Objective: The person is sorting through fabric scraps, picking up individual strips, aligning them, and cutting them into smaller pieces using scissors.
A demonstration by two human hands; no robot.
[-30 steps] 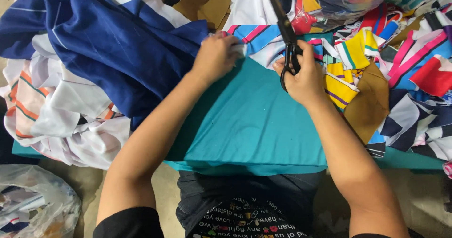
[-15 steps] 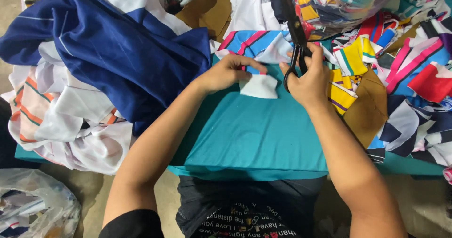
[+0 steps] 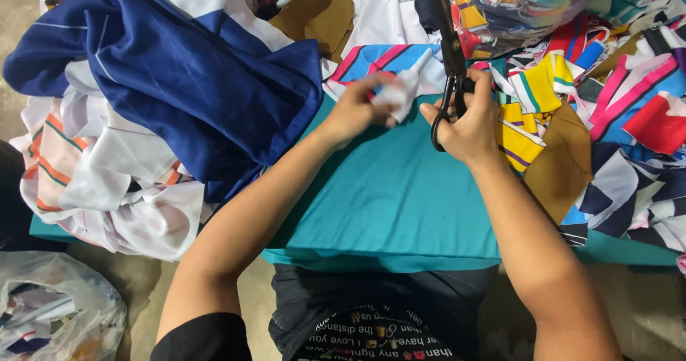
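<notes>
— Gripping anything, the right hand [image 3: 468, 121]?

— It is closing around the black loops of a pair of dark scissors [image 3: 449, 61], fingers threaded through the handles, with the blades pointing up toward twelve o'clock. I cannot tell whether the blades are parted.

— And the left hand [image 3: 356, 107]?

— It is pinching a small white fabric scrap [image 3: 400, 93] between curled fingers, holding it just at nine o'clock of the scissor handles. The scrap is blurring slightly, so its exact shape is unclear.

— What is lying under both hands?

— A teal cloth [image 3: 389, 204] is covering the work surface, spreading from the hands down toward six o'clock, where it is meeting the person's dark printed shirt [image 3: 379, 325].

— Moving further out?

— At nine to ten o'clock of the left hand a large navy blue garment [image 3: 186, 75] is draping over a heap of white fabric with orange stripes [image 3: 100, 182]. At three o'clock of the right hand, colourful striped offcuts [image 3: 607, 96] in yellow, pink, red and blue are piling up, with a brown piece [image 3: 561, 161] lying among them. At seven o'clock, well apart from the hands, a clear plastic bag [image 3: 53, 311] of scraps is sitting on the floor
</notes>
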